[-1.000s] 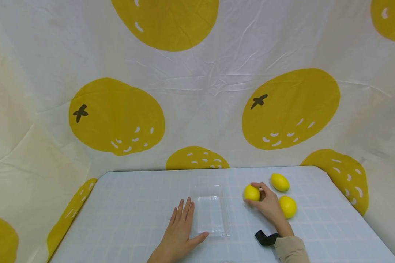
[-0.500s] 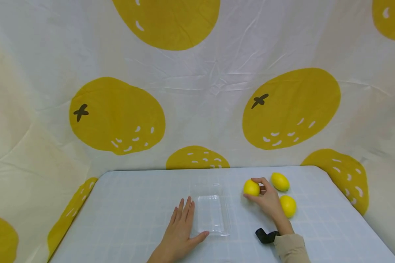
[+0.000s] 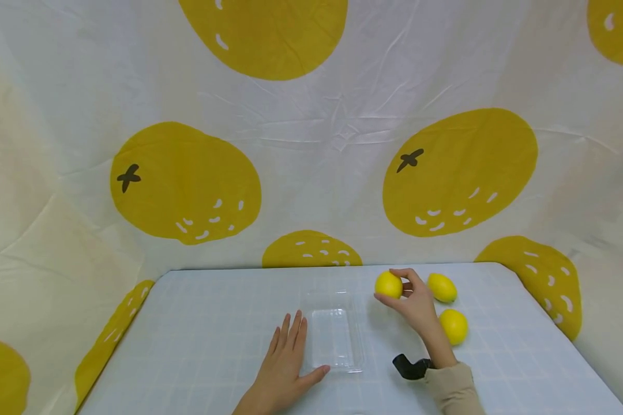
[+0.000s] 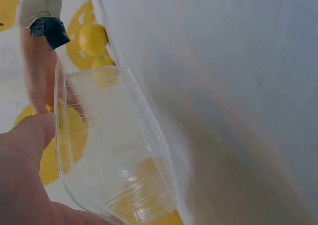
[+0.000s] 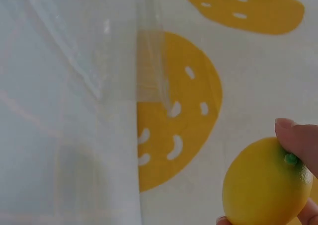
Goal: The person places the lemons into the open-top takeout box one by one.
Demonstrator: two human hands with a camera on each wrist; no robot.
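Observation:
My right hand [image 3: 415, 302] grips a yellow lemon [image 3: 388, 285] between thumb and fingers, raised over the table to the right of a clear plastic box [image 3: 358, 346]. In the right wrist view the held lemon [image 5: 263, 185] shows a green stem end beside a fingertip. My left hand [image 3: 282, 369] lies with straight, spread fingers along the left side of the box, its thumb at the near rim. The left wrist view shows that thumb [image 4: 30, 135] right at the rim of the see-through box [image 4: 109, 120].
Two more lemons rest on the table at the right, one farther back [image 3: 442, 287] and one nearer [image 3: 453, 327]. A black wrist camera [image 3: 411, 367] sits at my right cuff. A white curtain [image 3: 311, 173] with yellow fruit prints hangs behind the table [image 3: 213, 323].
My right hand has lifted the lemon and shifted it slightly left, towards the box. My left hand, the box and the two other lemons have stayed in place.

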